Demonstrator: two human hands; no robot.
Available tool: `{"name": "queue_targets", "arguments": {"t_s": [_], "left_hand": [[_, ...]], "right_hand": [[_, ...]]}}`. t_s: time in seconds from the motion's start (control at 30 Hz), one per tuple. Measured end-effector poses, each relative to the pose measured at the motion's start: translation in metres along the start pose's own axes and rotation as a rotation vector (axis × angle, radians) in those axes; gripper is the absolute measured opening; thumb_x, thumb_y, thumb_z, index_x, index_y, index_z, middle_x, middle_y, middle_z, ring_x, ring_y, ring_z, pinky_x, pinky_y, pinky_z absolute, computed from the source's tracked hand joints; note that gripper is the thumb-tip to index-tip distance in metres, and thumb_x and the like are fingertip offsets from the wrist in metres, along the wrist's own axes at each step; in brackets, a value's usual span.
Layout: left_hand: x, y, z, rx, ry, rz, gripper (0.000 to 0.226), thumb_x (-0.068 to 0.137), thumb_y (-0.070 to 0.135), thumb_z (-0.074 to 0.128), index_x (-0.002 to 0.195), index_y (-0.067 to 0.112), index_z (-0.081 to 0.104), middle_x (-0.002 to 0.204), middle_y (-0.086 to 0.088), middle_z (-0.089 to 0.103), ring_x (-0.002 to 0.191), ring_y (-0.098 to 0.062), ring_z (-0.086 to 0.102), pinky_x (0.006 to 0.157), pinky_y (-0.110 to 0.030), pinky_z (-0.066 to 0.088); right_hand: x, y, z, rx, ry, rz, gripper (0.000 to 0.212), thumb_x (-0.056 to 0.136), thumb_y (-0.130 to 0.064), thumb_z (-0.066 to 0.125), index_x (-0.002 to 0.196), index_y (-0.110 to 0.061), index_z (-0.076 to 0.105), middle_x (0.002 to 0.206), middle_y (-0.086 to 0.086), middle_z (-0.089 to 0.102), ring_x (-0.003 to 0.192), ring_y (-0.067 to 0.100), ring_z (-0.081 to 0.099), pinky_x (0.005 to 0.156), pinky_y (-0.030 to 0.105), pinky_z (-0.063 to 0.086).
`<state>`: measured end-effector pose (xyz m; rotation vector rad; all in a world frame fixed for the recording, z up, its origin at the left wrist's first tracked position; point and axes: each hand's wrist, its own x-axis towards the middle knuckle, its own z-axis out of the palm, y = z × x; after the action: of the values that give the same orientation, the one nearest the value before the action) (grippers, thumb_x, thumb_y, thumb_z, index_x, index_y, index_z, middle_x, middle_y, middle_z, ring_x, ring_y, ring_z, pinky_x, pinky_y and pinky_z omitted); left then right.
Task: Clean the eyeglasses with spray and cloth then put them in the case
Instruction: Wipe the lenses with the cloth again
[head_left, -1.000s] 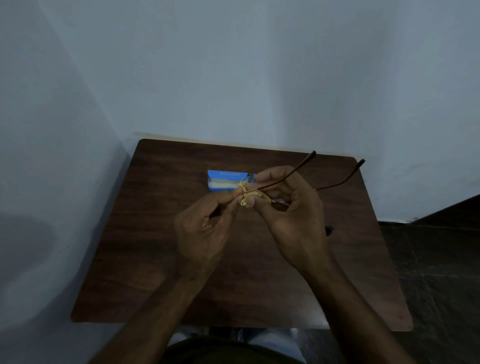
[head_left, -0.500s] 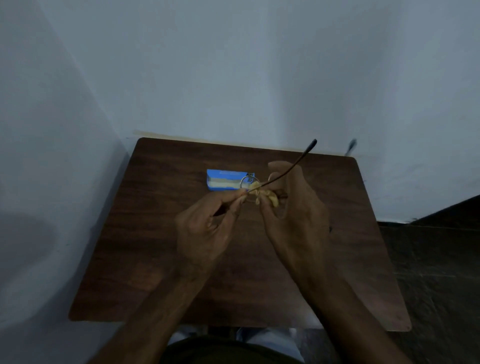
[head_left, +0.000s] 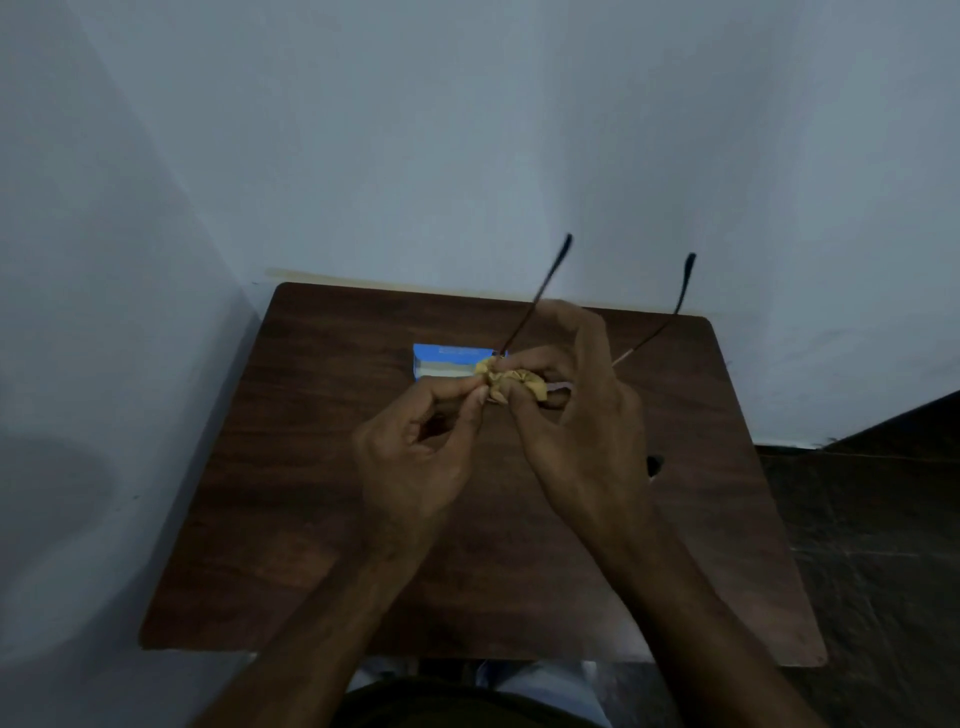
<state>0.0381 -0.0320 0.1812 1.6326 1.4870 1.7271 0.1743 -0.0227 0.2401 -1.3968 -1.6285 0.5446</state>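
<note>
Above the middle of the worktop (head_left: 311, 467), item one: eyeglasses (head_left: 540, 291), thin dark frame, held in the air. Both temples are unfolded and point away from me toward the wall, leaning right, with the front hidden between the hands. Item two: yellow cloth (head_left: 514, 382), bunched over the front. Right hand (head_left: 582, 431): grip closed round the cloth, fingers curled. Left hand (head_left: 410, 457): thumb and forefinger pinch the eyeglasses at the cloth's left edge, as far as I can tell. Item three: blue box (head_left: 447, 361), likely the case, flat on the worktop just beyond the grip and to its left, long axis left to right, nearer my left hand. Its print is too blurred to read; no brand legible anywhere.
</note>
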Motion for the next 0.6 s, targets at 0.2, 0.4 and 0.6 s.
{"name": "queue_targets", "arguments": {"t_s": [0.2, 0.4, 0.6], "left_hand": [[0.007, -0.002, 0.003, -0.002, 0.049, -0.168, 0.016, 0.088, 0.010, 0.083, 0.103, 0.007, 0.078, 0.096, 0.004, 0.079, 0.091, -0.005, 0.077, 0.080, -0.027, 0.064], [0.012, -0.006, 0.002, -0.078, 0.092, -0.282, 0.013, 0.089, 0.006, 0.082, 0.101, 0.005, 0.077, 0.095, 0.000, 0.080, 0.089, -0.009, 0.078, 0.078, -0.029, 0.065], [0.012, -0.007, 0.003, -0.092, 0.070, -0.273, 0.011, 0.088, 0.005, 0.082, 0.097, 0.005, 0.076, 0.093, 0.002, 0.079, 0.088, -0.008, 0.078, 0.077, -0.031, 0.065]], "right_hand": [[0.006, 0.021, -0.003, -0.235, 0.120, -0.072, 0.072, 0.084, -0.006, 0.080, 0.144, -0.023, 0.044, 0.108, -0.006, 0.071, 0.095, 0.015, 0.067, 0.077, 0.043, 0.061], [0.000, 0.023, 0.017, -0.223, 0.091, -0.154, 0.072, 0.082, -0.002, 0.080, 0.144, -0.020, 0.049, 0.114, -0.018, 0.062, 0.099, 0.000, 0.055, 0.084, 0.005, 0.041], [0.009, 0.026, 0.016, -0.310, 0.099, -0.149, 0.074, 0.083, -0.006, 0.080, 0.148, -0.021, 0.046, 0.118, -0.002, 0.071, 0.098, 0.012, 0.062, 0.083, 0.023, 0.044]]}}
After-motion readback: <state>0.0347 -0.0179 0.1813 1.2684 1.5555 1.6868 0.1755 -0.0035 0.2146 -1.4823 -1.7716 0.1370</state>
